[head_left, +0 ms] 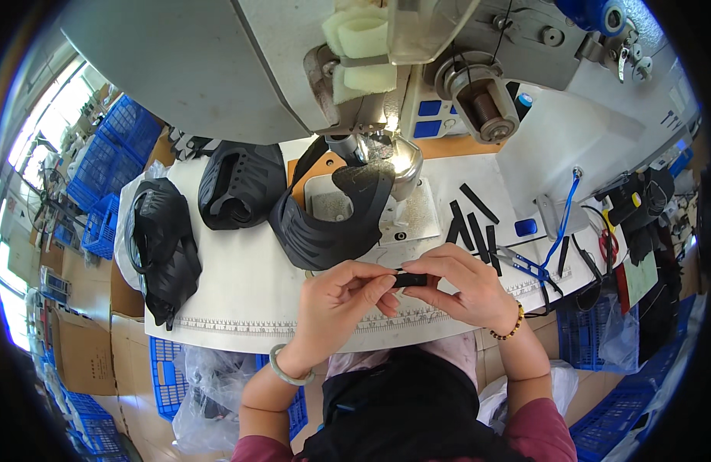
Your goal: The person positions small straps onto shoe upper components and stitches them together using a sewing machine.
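Note:
Between the fingertips of both hands is a short black strip point(410, 280), held level just above the table's front part. My left hand point(345, 300) pinches its left end, and my right hand point(461, 285) grips the right end. Just beyond my hands, a black moulded shoe upper point(324, 235) sits at the sewing machine point(394, 165), its opening around the machine's work area. Several more black strips point(478, 232) lie loose to the right of my right hand. Blue-handled scissors point(528, 266) rest beside those strips.
More black shoe uppers point(242, 185) stand on the left of the white table point(232, 285), some stacked point(164, 246) at its edge. A ruler scale runs along the front edge. Blue crates point(113, 154) stand left, and a plastic bag point(209, 393) hangs below. Red-handled scissors point(611, 246) lie far right.

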`<move>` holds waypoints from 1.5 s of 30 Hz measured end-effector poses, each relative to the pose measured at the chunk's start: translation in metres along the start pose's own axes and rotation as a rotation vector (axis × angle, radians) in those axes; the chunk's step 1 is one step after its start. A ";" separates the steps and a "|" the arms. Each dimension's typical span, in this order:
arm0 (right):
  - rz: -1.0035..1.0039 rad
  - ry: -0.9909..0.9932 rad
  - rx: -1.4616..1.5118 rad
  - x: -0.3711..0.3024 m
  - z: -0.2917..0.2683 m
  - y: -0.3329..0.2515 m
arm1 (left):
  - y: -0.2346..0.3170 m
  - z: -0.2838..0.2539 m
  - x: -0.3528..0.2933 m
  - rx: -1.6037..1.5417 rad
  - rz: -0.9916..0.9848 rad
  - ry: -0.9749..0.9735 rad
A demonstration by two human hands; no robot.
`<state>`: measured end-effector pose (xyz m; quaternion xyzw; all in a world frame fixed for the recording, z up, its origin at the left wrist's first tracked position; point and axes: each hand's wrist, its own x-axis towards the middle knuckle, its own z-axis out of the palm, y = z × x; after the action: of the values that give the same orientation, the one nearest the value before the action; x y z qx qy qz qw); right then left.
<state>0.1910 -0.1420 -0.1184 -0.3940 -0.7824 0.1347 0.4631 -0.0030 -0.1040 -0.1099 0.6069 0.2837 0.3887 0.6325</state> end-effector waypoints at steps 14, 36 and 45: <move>0.415 0.121 0.878 0.007 0.005 -0.008 | 0.005 0.002 0.002 -0.010 0.066 0.035; 0.682 0.119 1.118 0.066 0.006 -0.038 | 0.084 -0.058 0.037 0.117 0.148 0.150; 0.425 0.279 0.602 0.059 0.034 0.002 | 0.084 -0.046 0.057 0.306 0.026 0.035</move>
<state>0.1483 -0.0916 -0.1012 -0.4085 -0.5383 0.3961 0.6216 -0.0224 -0.0343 -0.0254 0.6929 0.3428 0.3596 0.5226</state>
